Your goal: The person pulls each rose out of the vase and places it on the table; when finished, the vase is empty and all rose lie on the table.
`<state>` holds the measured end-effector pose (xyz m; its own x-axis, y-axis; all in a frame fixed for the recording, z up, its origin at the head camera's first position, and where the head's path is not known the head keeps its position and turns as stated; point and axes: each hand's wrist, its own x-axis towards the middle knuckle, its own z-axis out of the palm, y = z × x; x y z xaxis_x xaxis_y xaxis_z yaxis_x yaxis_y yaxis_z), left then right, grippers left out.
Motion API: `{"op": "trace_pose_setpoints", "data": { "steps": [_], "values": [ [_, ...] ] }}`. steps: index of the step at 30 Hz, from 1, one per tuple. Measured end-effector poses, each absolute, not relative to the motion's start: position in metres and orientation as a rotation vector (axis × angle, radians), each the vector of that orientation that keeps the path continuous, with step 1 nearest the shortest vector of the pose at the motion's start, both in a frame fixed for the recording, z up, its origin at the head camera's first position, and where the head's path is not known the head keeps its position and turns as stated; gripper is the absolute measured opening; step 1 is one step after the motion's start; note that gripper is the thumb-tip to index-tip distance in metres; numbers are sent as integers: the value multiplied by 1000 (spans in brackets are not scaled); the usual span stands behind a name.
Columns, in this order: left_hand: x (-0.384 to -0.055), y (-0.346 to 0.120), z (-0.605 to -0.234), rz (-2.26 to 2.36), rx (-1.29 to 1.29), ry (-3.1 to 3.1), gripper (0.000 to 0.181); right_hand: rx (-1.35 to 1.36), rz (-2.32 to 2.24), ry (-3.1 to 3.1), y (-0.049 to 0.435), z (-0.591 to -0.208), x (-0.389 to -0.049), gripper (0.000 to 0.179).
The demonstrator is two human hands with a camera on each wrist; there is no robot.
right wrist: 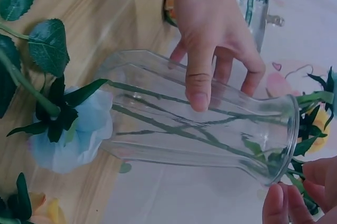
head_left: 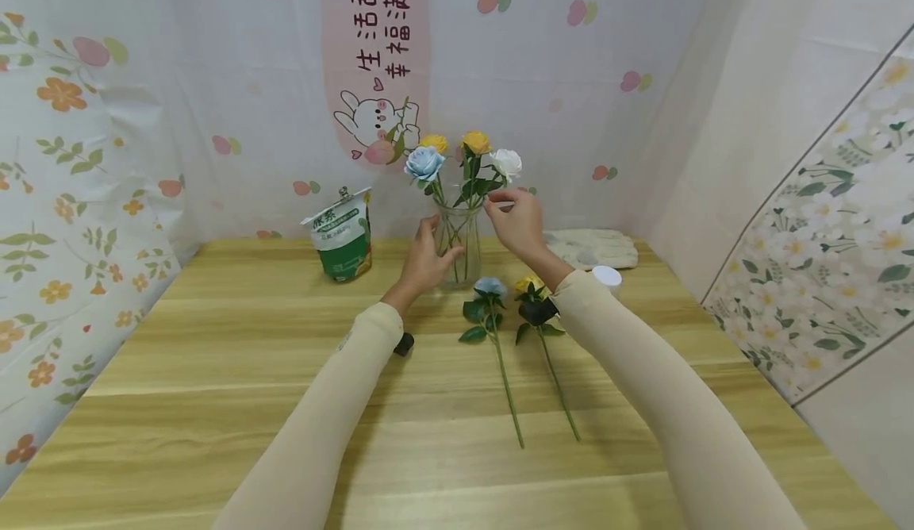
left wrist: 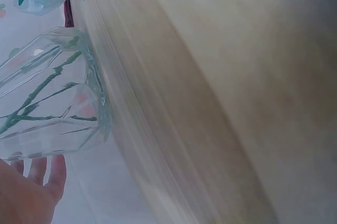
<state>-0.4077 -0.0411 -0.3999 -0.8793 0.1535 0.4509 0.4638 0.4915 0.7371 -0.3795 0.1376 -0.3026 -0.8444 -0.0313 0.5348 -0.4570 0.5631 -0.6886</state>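
A clear glass vase (head_left: 466,270) stands near the back of the table, holding light blue (head_left: 424,163), yellow (head_left: 476,143) and white (head_left: 506,163) roses. Their stems cross inside the glass. My left hand (head_left: 424,264) holds the vase from its left side, with the thumb across the front and fingers behind, as the right wrist view shows. At the vase's rim, my right hand (head_left: 517,224) pinches the white rose's stem between thumb and fingertips. A light blue rose (right wrist: 79,129) and a yellow rose (head_left: 530,284) lie on the table in front of the vase.
A green and white spouted pouch (head_left: 341,238) stands left of the vase. Behind my right forearm are a pale flat pad (head_left: 593,248) and a white round lid (head_left: 606,277). A printed curtain (head_left: 571,117) hangs along the table's back edge.
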Motion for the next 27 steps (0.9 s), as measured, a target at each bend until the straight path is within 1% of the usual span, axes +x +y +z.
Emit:
{"op": "trace_pose_setpoints", "data": {
  "steps": [10, 18, 27],
  "values": [
    [-409, -40, -397, -1330, -513, -2413, 73, 299, 1206, -2376, 131, -298, -389, 27],
    [-409, -40, -399, -1338, -509, -2408, 73, 240, 1227, -2374, 127, -305, -402, 29],
    [-409, -40, -401, -1359, -524, -2396, 73, 301, 1310, -2396, 127, -304, -407, 32]
  ]
}}
